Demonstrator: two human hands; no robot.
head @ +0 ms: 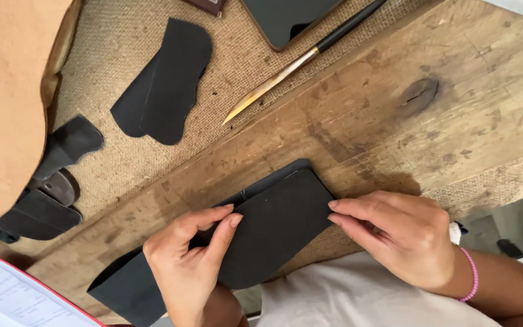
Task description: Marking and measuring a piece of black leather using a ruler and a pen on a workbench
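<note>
- Currently, nearest: left hand (186, 269) pinches the top edge of a dark leather piece (273, 227) between thumb and index fingertips, the other fingers curled under.
- Right hand (398, 233) has its fingers pressed together and its fingertips on the piece's right edge, pinning it; pink bracelet (471, 274) on that wrist.
- Location: the piece lies flat on the near edge of the wooden counter (394, 109), overhanging toward the person's lap, on top of a longer dark strip (129, 289) that runs out to the lower left.
- Step, my read: aligning the upper piece's edge to the layer under it. Both hands sit on edges, neither holds a tool.
- Next move likely calls for keeping the right edge pinned while the left squares up the top edge; slip between the layers is the risk.
- Red-edged notebook (13, 300), lower left corner: one.
- Stack of small dark leather offcuts (49, 194), left, on burlap (122, 54): at least three, exact count unclear.
- Tan leather hide (7, 109) far left: one.
- Loose dark cut pieces (164, 82) on the burlap: look like two overlapping.
- Pointed tool (301, 60), pale blade and black handle, lying diagonally, well apart from both hands: one.
- Dark flat slab with tan rim (286, 18) at top edge: one, only partly in frame.
</note>
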